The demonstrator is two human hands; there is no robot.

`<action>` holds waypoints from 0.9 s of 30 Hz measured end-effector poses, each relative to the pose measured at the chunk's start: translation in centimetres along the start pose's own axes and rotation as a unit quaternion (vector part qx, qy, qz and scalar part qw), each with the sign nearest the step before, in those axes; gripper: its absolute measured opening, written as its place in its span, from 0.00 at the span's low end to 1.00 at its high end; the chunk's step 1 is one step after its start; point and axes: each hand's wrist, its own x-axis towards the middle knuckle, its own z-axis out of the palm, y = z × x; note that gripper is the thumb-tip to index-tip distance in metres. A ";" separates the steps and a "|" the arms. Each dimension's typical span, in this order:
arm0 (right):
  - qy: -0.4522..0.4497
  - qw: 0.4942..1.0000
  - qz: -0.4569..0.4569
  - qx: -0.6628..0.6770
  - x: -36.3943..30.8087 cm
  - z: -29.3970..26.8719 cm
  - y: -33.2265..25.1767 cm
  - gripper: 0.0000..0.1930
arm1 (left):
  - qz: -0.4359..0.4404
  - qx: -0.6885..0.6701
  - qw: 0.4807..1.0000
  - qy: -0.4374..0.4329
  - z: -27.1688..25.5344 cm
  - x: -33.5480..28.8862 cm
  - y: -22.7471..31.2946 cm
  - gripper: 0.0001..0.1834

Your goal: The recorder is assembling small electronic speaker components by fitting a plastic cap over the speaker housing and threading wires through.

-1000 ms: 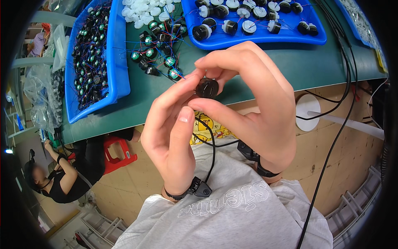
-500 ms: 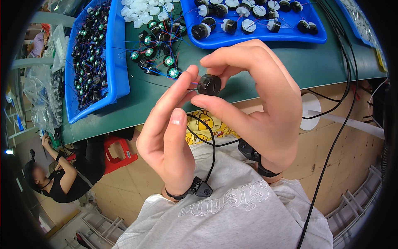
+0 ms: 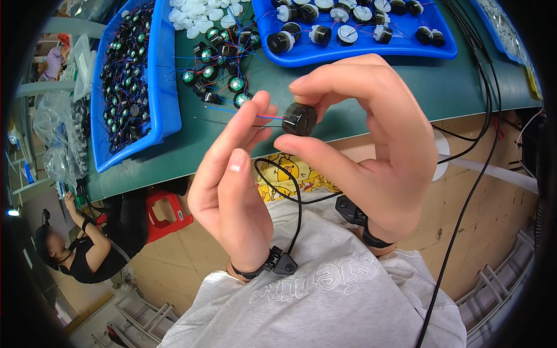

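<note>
Above the table's near edge, a black round wired component (image 3: 299,119) shows its slotted flat face. My right hand (image 3: 377,122) is shut on it, with thumb and fingertips around its rim. Thin red, blue and dark wires run leftward from the component, passing by the fingers of my left hand (image 3: 235,174). That hand is open, its thumb apart from the raised fingers, and there is a gap between it and the component. Part of the wires is hidden by the left fingers. Beyond my hands lies a loose pile of similar components (image 3: 236,84) with green faces.
A blue tray (image 3: 168,87) of wired components stands at the left. Another blue tray (image 3: 360,57) holds components with white caps. White discs (image 3: 200,17) lie between them on the green table (image 3: 348,98). Black cables (image 3: 484,104) hang at the right. A person (image 3: 96,249) sits at the left.
My right hand has moved slightly right with the component. The gap to my left fingers has widened, and more of the wires shows between them.
</note>
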 end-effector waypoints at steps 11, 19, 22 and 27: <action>0.006 1.000 0.012 0.007 -0.2 -0.4 -0.4 0.22 | -0.008 -0.018 0.999 0.040 0.0 -0.2 0.0 0.18; -0.025 0.999 0.022 -0.028 -0.1 -0.8 -1.1 0.21 | -0.014 -0.024 0.997 0.066 -0.2 -0.3 0.0 0.17; -0.021 0.999 0.017 -0.038 -0.1 -1.0 -1.1 0.20 | -0.016 -0.023 0.997 0.070 -0.1 -0.3 0.1 0.17; -0.003 0.998 0.054 -0.038 -0.4 -0.6 -1.3 0.18 | -0.011 -0.024 0.997 0.072 -0.2 -0.3 -0.1 0.17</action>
